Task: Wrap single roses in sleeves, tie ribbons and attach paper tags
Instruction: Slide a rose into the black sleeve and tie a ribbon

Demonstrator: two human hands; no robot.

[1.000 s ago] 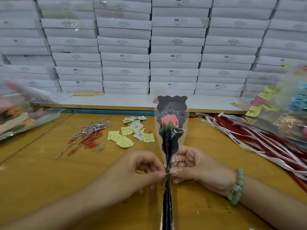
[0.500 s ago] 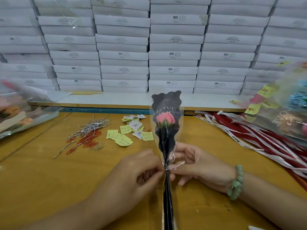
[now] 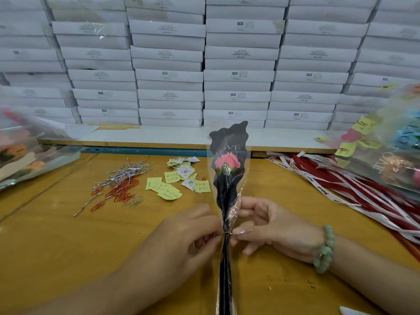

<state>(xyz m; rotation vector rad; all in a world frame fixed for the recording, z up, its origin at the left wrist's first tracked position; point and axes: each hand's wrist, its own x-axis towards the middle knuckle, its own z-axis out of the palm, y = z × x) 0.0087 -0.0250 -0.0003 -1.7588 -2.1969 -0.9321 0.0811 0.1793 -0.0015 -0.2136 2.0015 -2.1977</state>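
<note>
Now, over the worktop (image 3: 68, 246), a pink rose (image 3: 227, 162) stands upright inside a black-and-clear sleeve (image 3: 229, 142) printed LOVE YOU, its stem running out of view at the bottom. Left hand (image 3: 181, 237) and right hand (image 3: 279, 230) meet at the sleeve's gathered neck, each grip pinching it from its own side. Yellow paper tags (image 3: 168, 189) and paper clips (image 3: 120, 194) lie beyond the left hand, ribbons (image 3: 341, 189) to the right.

wire tie (image 3: 227, 233) | ends no longer spread; twisted short (against sleeve (image 3: 230, 178) neck)
</note>
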